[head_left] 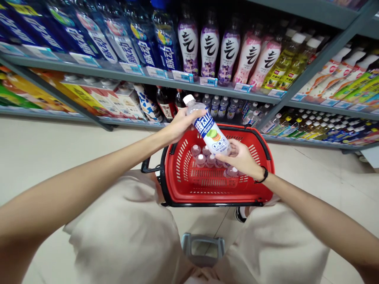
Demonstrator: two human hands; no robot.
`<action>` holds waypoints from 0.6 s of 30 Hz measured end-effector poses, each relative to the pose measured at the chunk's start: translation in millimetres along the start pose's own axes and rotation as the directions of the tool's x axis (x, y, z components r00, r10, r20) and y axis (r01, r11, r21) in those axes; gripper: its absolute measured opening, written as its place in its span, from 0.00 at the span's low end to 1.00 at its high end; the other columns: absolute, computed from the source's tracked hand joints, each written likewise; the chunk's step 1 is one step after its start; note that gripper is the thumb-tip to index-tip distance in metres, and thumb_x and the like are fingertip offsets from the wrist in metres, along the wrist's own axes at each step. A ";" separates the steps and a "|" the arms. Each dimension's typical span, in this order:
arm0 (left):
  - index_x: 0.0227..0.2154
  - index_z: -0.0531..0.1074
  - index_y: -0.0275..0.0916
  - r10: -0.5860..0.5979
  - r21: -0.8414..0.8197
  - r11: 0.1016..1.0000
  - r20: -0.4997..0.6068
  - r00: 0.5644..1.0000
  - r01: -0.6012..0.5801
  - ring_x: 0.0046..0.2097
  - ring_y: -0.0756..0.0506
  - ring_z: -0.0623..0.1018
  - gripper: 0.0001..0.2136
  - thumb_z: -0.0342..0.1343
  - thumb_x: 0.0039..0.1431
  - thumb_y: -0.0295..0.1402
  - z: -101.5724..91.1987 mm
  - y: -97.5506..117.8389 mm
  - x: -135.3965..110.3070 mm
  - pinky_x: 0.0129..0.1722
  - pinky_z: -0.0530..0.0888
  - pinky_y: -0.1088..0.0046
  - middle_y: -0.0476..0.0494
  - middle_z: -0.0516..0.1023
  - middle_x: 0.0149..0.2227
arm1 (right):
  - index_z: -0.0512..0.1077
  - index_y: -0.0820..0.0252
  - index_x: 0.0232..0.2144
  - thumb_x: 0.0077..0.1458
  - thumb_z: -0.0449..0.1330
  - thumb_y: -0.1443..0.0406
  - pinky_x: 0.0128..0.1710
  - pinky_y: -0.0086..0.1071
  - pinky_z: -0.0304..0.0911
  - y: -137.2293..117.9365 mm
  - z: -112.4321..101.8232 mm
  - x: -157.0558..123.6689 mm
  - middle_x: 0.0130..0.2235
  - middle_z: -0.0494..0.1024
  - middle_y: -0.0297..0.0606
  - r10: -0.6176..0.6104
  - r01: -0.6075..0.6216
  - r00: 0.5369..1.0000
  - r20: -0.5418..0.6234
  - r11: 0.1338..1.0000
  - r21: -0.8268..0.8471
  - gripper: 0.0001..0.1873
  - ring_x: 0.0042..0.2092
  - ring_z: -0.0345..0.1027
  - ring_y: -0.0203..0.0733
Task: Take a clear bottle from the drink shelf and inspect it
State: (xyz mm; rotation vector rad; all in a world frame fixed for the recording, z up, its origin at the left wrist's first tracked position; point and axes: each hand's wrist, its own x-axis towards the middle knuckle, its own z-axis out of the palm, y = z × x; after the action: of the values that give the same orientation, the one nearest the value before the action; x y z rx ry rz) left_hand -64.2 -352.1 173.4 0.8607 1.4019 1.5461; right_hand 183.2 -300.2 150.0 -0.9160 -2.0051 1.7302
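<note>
Bottle (209,130), white-capped, its blue-and-white label picturing fruit, tilts above the red basket (219,194). Left hand (182,125), over the basket's far-left rim, has its fingers around the bottle's upper part; right hand (241,157), over the basket's right half, grips its base.

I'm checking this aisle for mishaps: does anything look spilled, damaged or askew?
Nothing stands out: I see no spill or damage. The held bottle slants between the left hand and right hand, which looks ordinary. Bottles in the red basket are partly hidden.
</note>
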 end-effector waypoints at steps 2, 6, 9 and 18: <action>0.38 0.71 0.37 0.005 0.010 1.000 0.000 1.000 -0.005 0.29 0.52 0.67 0.26 0.72 0.45 0.50 -1.1 -0.6 0.3 0.25 0.58 0.76 0.47 0.70 0.32 | 0.73 0.60 0.48 0.44 0.78 0.49 0.40 0.36 0.73 -0.3 0.1 -0.1 0.48 0.84 0.42 0.009 -0.009 1.000 0.011 1.000 0.002 0.35 0.44 0.80 0.45; 0.36 0.71 0.37 -0.003 0.004 1.000 -0.002 1.000 0.003 0.28 0.52 0.65 0.24 0.72 0.46 0.50 -2.6 -1.9 0.7 0.25 0.57 0.76 0.48 0.70 0.31 | 0.73 0.60 0.48 0.45 0.78 0.49 0.42 0.37 0.74 0.6 0.7 0.7 0.50 0.84 0.43 0.010 -0.010 1.000 0.019 1.000 0.021 0.34 0.46 0.80 0.46; 0.35 0.71 0.37 -0.004 0.002 1.000 -0.002 1.000 0.004 0.28 0.52 0.64 0.24 0.72 0.46 0.50 -2.8 -3.2 0.7 0.24 0.55 0.76 0.48 0.69 0.30 | 0.73 0.60 0.47 0.44 0.79 0.50 0.44 0.37 0.74 1.5 1.8 1.6 0.50 0.84 0.43 0.009 -0.010 1.000 0.028 0.999 0.043 0.33 0.48 0.81 0.47; 0.35 0.69 0.39 0.025 0.040 0.999 -0.075 0.997 -0.022 0.29 0.51 0.66 0.27 0.72 0.44 0.53 -0.8 -5.1 5.1 0.26 0.58 0.74 0.46 0.70 0.30 | 0.70 0.59 0.45 0.41 0.80 0.51 0.34 0.33 0.70 -3.4 0.6 3.4 0.45 0.84 0.41 0.051 -0.045 0.997 -0.050 0.993 0.108 0.36 0.37 0.77 0.40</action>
State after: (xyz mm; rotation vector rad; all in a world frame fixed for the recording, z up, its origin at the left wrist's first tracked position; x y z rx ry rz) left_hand -66.1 -347.7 168.0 0.8523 1.4856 1.5882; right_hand 179.5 -298.5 152.7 -0.9711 -1.8530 1.8006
